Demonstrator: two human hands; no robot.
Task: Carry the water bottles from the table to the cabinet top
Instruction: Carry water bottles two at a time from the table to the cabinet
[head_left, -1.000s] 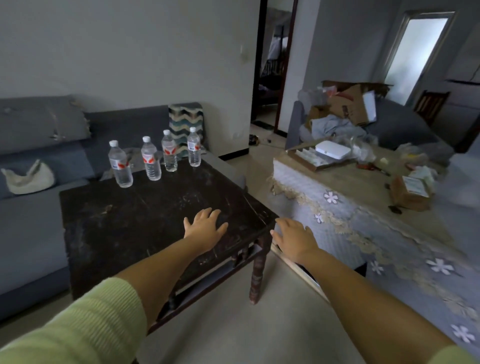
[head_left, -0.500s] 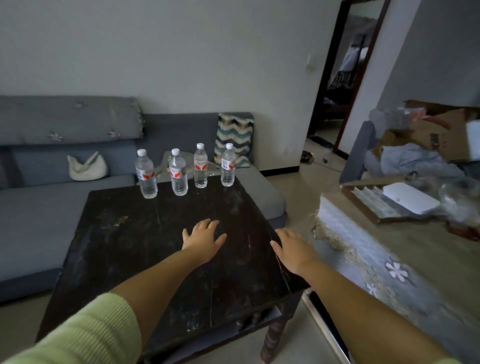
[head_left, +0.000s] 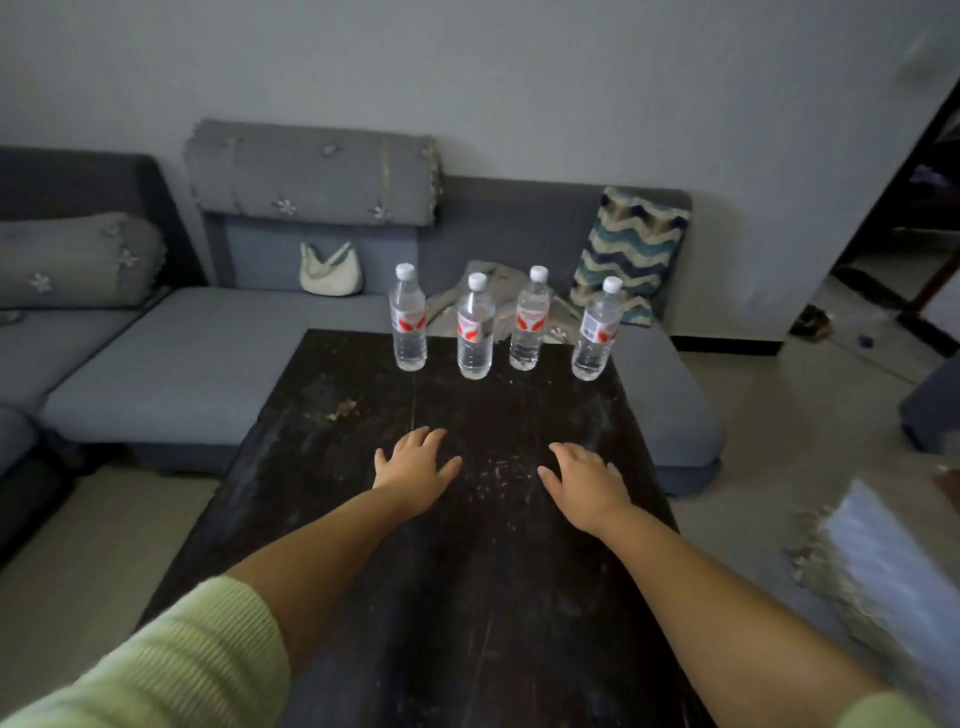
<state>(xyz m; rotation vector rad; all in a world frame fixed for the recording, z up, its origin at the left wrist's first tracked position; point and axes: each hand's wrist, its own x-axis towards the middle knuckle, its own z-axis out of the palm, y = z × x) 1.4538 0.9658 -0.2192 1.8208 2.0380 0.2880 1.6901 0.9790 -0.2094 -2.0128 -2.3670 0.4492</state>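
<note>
Four water bottles (head_left: 474, 332) upright in row along far edge of dark counter (head_left: 467, 597), right of centre, white caps on. Left hand (head_left: 414, 470) and right hand (head_left: 587, 480) over counter middle, palms down, fingers (head_left: 434, 439) spread, holding nothing. Grey sofa (head_left: 182, 358) beyond far edge.

Four clear plastic water bottles stand upright in a loose row along the far edge of the dark, scuffed wooden table (head_left: 467, 519), toward its far right corner. Each has a white cap. The first bottle (head_left: 409, 318), second bottle (head_left: 475, 326) and third bottle (head_left: 530, 319) show red-and-white labels; the fourth bottle (head_left: 596, 329), nearest the right edge, shows its label's pale printed side.
</note>
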